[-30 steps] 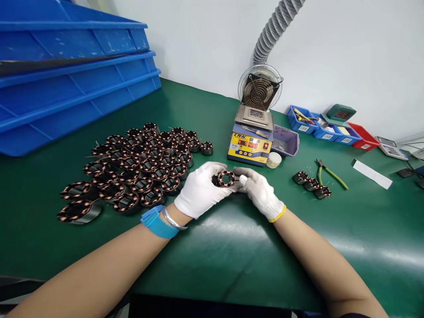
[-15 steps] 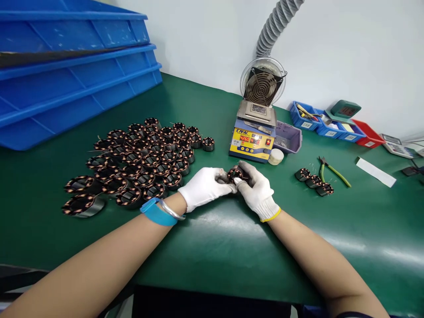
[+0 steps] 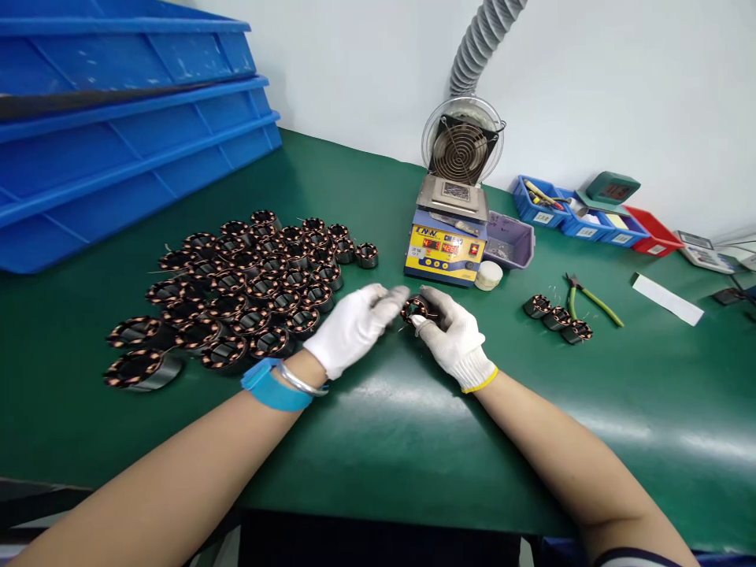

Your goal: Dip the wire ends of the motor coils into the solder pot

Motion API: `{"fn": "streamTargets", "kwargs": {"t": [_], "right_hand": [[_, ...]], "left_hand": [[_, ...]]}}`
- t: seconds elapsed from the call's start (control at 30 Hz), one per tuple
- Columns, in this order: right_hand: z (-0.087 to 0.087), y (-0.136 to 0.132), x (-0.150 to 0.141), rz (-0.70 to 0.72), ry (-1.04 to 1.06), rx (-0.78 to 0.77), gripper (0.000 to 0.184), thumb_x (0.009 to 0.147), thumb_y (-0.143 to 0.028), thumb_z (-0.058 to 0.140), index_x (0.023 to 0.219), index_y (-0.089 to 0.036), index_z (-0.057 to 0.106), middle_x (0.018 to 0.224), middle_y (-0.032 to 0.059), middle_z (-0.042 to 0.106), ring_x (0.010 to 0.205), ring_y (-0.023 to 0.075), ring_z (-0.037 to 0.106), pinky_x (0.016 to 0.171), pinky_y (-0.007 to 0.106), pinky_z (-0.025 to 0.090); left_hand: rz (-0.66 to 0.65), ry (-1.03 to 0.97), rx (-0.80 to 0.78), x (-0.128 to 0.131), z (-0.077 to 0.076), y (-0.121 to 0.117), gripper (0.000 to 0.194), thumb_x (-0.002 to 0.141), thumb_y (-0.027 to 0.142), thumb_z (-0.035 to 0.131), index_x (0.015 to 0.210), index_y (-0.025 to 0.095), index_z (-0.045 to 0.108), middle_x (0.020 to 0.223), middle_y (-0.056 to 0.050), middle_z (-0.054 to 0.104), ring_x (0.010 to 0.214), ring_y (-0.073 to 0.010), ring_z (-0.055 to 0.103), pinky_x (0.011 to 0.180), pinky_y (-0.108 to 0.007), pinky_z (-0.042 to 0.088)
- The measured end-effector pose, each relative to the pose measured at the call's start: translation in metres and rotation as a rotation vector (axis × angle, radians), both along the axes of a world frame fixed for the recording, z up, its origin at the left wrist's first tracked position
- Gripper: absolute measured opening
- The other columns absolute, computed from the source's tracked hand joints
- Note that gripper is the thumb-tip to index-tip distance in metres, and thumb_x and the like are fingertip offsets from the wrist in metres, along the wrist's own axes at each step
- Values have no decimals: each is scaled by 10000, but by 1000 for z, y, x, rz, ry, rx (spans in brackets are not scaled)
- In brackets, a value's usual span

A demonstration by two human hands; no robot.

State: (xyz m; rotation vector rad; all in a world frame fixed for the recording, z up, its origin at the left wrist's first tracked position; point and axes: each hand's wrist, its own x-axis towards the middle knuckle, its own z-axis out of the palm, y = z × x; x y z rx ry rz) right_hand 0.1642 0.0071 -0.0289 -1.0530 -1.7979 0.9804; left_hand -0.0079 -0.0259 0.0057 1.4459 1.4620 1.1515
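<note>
My right hand [image 3: 453, 337], in a white glove with a yellow hem, grips a small motor stator [image 3: 414, 307] with dark core and copper windings. Its thumb lies over the near rim, and thin wire ends stick out. Just left of that stator is my gloved left hand [image 3: 354, 327], its fingers stretched out and slightly blurred, holding nothing that I can see. Many similar stators [image 3: 272, 343] stand in a cluster left of my left hand.
Behind my hands stands a yellow-and-blue solder pot [image 3: 440, 256] with a fan [image 3: 464, 150]. A round white tub [image 3: 488, 275] and purple bin [image 3: 515, 248] adjoin it. Rightward are several stators [image 3: 556, 318], green-handled cutters [image 3: 596, 305] and small bins [image 3: 540, 213]. Blue crates [image 3: 130, 150] rise at left.
The stator has turned and moved slightly right into my right hand's grip. My left hand, which held it with the right, has let go and drawn back a little to the left.
</note>
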Motion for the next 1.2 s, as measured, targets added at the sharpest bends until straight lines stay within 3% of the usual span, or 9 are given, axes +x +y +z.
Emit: {"fn": "streamTargets", "kwargs": {"t": [0.1,0.2,0.27,0.43,0.5,0.73,0.8,0.97,1.2], "right_hand": [[1,0,0,-8,-13,0,467,793,-286,608,1248,-196,557,1210,51,627,1101,191,604,988,321,490],[-1,1,-1,-34,5,-26,469,791,-309,610,1243,-195,560,1188,50,637,1062,184,623,946,306,515],[-2,1,-1,-50,21,-41,478,790,-327,612,1245,-190,559,1167,51,646,1022,178,639,913,295,532],[-1,1,-1,-67,34,-13,469,781,-297,612,1233,-180,565,1175,57,642,1055,182,627,948,300,514],[-1,0,0,-52,8,5,457,781,-282,610,1228,-198,571,1195,44,636,1086,182,613,971,308,502],[3,-2,1,-70,-73,12,470,774,-321,635,1231,-227,578,1173,29,649,1044,185,632,944,312,521],[3,-2,2,-75,-56,12,472,773,-318,634,1231,-218,579,1172,34,649,1040,184,634,937,307,524],[6,-1,2,-72,-75,38,465,764,-302,631,1216,-201,587,1177,45,646,1061,191,623,957,316,509],[12,3,9,-129,-48,56,502,758,-320,640,1233,-171,576,1152,64,655,1022,198,637,920,318,526]], "left_hand": [[-21,39,-5,5,1,-1,326,824,435,541,631,172,527,559,14,528,533,-112,482,507,-236,387],[174,-102,-4,0,10,-2,208,794,316,548,644,172,532,509,29,498,442,-92,445,422,-218,343],[253,-162,6,-3,13,-2,219,810,355,525,689,173,533,514,30,501,410,-89,439,381,-212,323],[-185,-14,-195,4,5,-3,344,777,498,586,698,163,564,559,-1,570,472,-113,510,413,-213,381],[-215,19,-218,6,4,-3,337,785,468,584,648,161,569,532,-2,560,466,-107,497,427,-212,387],[302,-168,60,-19,14,2,147,748,311,577,754,166,601,583,7,569,475,-99,505,390,-193,347],[251,-137,54,-19,11,2,199,773,354,555,788,160,598,617,1,580,488,-101,511,400,-200,356],[-86,102,-53,-4,6,-1,330,809,454,549,660,161,573,576,3,561,529,-111,499,489,-222,394],[-22,-143,-102,-13,16,-2,259,793,397,556,672,169,554,507,16,526,435,-102,438,413,-219,318]]}}
